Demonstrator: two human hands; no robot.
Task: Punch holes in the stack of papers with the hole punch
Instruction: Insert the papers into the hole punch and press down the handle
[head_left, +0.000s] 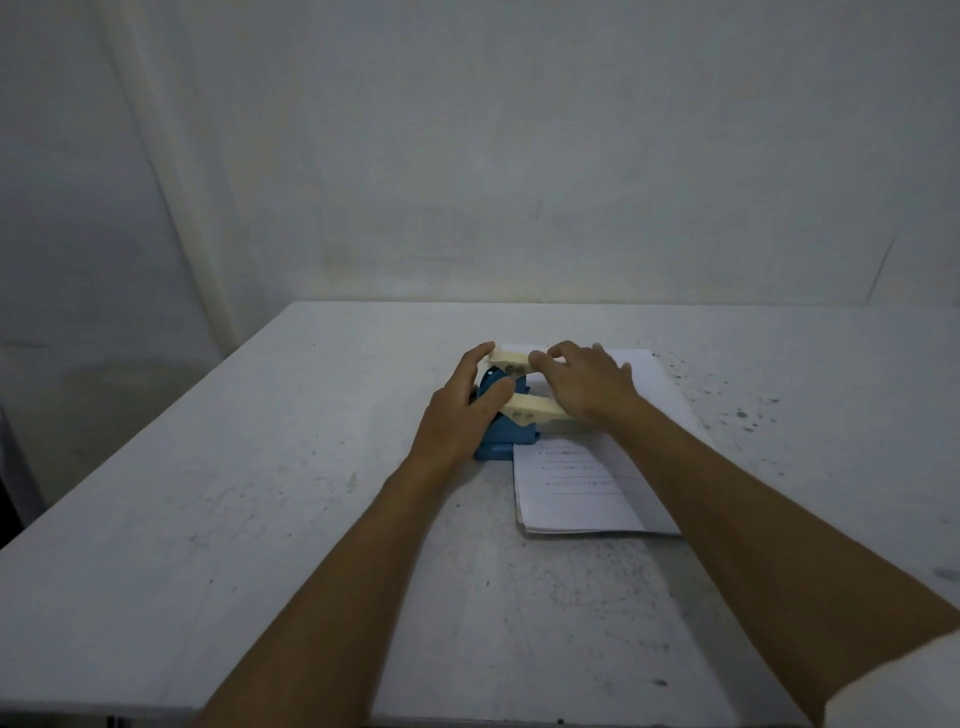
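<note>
Near the centre of the frame we see the blue hole punch (501, 431) standing on the white tabletop (234, 493), its slot over the left edge of the stack of papers (576, 488). Our left hand (462, 410) lies spread over its left side, fingers loosely open around the cream lever arms (530, 410). Our right hand (587, 384) rests flat and open on those arms, above the papers. A white sleeve (904, 686) shows at lower right.

Punch (504, 436) left of papers (576, 488) (touching).
</note>
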